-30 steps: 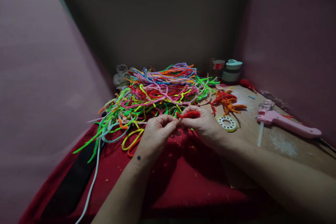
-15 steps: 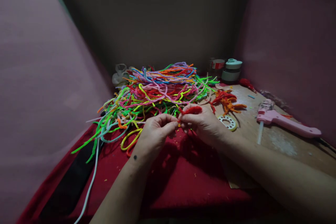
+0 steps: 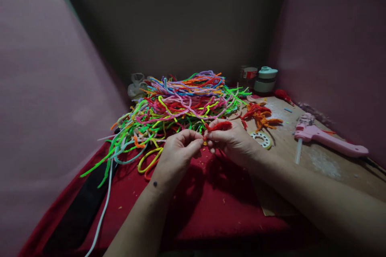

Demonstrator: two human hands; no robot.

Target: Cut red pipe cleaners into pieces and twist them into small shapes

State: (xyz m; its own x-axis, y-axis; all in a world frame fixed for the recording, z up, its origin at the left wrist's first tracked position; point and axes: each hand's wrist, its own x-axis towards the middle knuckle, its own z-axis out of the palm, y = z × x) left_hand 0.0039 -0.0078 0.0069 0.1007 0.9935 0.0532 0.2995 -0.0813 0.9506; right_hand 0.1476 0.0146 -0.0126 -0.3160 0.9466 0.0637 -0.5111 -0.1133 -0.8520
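Note:
Both hands meet over the red cloth (image 3: 217,204), just in front of a heap of coloured pipe cleaners (image 3: 187,104). My right hand (image 3: 232,140) is closed on a red pipe cleaner (image 3: 220,126), whose fuzzy, leaf-like loop lies over the thumb and fingers. With thumb and forefinger pinched, my left hand (image 3: 183,148) grips the thin end of the same red piece. Its tip is mostly hidden between the fingertips. Beyond my right hand lies a cluster of red and orange twisted pipe cleaners (image 3: 261,116).
A pink glue gun (image 3: 331,138) with a glue stick lies on the wooden board (image 3: 316,176) at right, near a roll of tape (image 3: 265,140). A lidded jar (image 3: 265,80) stands behind. At left are a black object (image 3: 81,213) and a white cable (image 3: 104,213).
The hands have barely moved and keep the same hold on the red pipe cleaner. The whole view has shifted very slightly.

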